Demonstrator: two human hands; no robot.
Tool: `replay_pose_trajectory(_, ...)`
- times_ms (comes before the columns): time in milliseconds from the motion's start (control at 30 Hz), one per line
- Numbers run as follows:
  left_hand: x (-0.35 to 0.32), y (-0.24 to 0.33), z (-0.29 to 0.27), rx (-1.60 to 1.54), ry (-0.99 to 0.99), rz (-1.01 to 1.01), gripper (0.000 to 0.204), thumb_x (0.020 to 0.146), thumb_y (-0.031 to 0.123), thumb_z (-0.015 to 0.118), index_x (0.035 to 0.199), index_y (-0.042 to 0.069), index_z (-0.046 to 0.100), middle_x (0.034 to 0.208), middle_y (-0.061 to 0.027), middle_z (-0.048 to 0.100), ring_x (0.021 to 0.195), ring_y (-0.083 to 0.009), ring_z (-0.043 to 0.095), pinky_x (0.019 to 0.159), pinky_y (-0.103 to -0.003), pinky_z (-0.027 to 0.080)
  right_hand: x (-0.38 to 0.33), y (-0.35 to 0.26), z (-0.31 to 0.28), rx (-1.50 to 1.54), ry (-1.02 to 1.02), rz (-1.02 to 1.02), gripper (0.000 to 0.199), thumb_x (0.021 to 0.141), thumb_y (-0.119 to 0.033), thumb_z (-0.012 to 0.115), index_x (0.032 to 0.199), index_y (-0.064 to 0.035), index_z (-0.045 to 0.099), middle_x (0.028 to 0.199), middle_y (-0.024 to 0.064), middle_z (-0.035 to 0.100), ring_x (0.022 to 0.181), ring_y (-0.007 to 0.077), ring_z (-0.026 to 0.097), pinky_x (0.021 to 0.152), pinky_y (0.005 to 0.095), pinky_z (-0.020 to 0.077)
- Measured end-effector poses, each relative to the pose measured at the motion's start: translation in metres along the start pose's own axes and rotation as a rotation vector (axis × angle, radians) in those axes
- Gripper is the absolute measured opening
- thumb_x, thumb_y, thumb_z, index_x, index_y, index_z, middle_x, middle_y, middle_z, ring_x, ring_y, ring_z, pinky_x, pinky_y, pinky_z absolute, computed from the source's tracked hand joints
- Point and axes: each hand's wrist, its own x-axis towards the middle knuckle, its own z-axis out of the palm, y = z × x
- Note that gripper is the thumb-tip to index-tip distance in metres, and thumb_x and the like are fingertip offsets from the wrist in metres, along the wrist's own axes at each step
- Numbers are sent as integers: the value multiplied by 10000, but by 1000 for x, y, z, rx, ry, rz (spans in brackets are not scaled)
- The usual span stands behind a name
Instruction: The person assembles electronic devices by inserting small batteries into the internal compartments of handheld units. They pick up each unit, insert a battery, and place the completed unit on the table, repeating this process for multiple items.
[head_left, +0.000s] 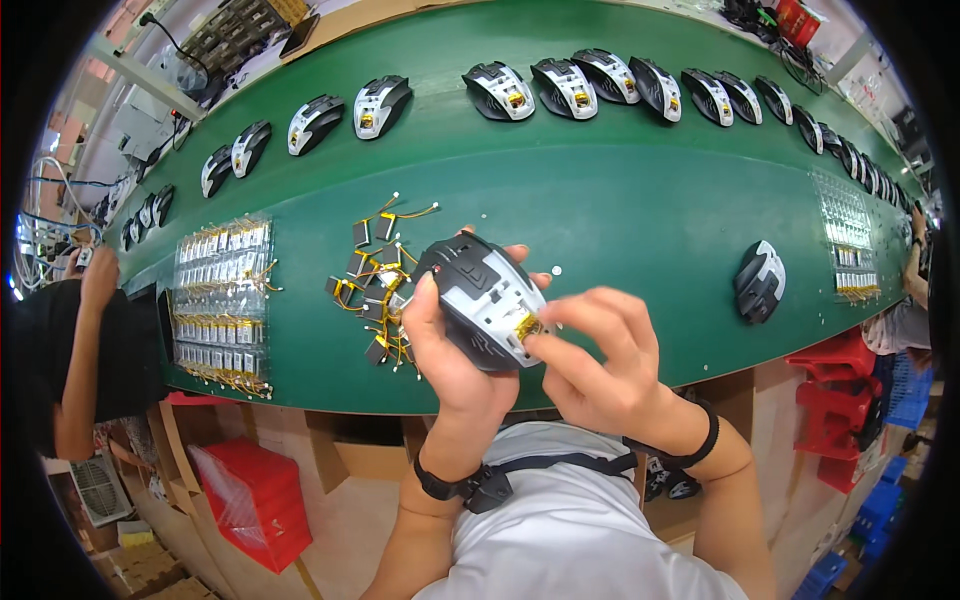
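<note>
My left hand (452, 370) is wrapped round a black and silver computer mouse (470, 285), held tilted over the green bench. A small opening in the mouse's silver top shows a yellow-taped battery (526, 325). Thumb and forefinger of my right hand (610, 365) pinch at that battery; their tips partly cover it. Just left of the mouse lies a loose pile of small grey batteries (375, 290) with yellow tape and thin wires, some of it hidden behind my left hand.
Clear trays of wired batteries (222, 300) lie at the left, with another tray (848, 235) far right. Several mice (570, 88) line the raised back strip of the bench (440, 135). A single mouse (760, 282) rests at right. Another person's arm (85, 340) is at left.
</note>
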Motion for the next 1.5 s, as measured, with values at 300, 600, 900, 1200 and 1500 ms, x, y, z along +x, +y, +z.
replay_pose_trajectory(300, -2, 11, 4, 10, 53, 24, 609, 941, 531, 354, 1322, 82, 511, 1163, -197, 619, 919, -342, 652, 732, -500, 571, -10, -17, 6, 303, -62, 247, 465, 597, 68, 639, 1041, -54, 704, 1096, 86, 598, 915, 281, 582, 779, 367, 511)
replay_pose_trajectory(600, 0, 5, 9, 176, -52, -24, 536, 953, 457, 402, 1273, 48, 535, 1136, -239, 636, 923, -371, 667, 817, -457, 569, -2, -7, -9, 398, -97, 394, 333, 671, 77, 608, 964, -67, 672, 1070, 133, 564, 996, 288, 588, 794, 353, 515)
replay_pose_trajectory(900, 150, 79, 3, 633, -117, -91, 292, 909, 230, 626, 1057, -21, 636, 955, -119, 698, 828, -219, 696, 702, -368, 575, -33, 86, -124, -322, 78, 578, 302, 782, 18, 593, 1079, -15, 633, 1213, 153, 556, 1114, 311, 553, 945, 384, 445)
replay_pose_trajectory(1200, 279, 44, -17, 1831, 255, 714, 466, 798, 318, 766, 1117, 25, 594, 1165, -194, 571, 1064, -364, 561, 890, -439, 468, -91, 150, -148, -586, -217, 854, 596, 863, -369, 678, 1303, 6, 533, 1336, 231, 515, 1236, 409, 471, 1053, 469, 375)
replay_pose_trajectory(1500, 101, 33, 36, 1548, -684, 354, 379, 826, 236, 713, 1131, 34, 613, 1144, -174, 621, 969, -276, 644, 804, -387, 528, -48, 81, -82, -208, -184, 667, 623, 660, -58, 687, 1266, -40, 545, 1367, 191, 491, 1193, 390, 507, 993, 449, 441)
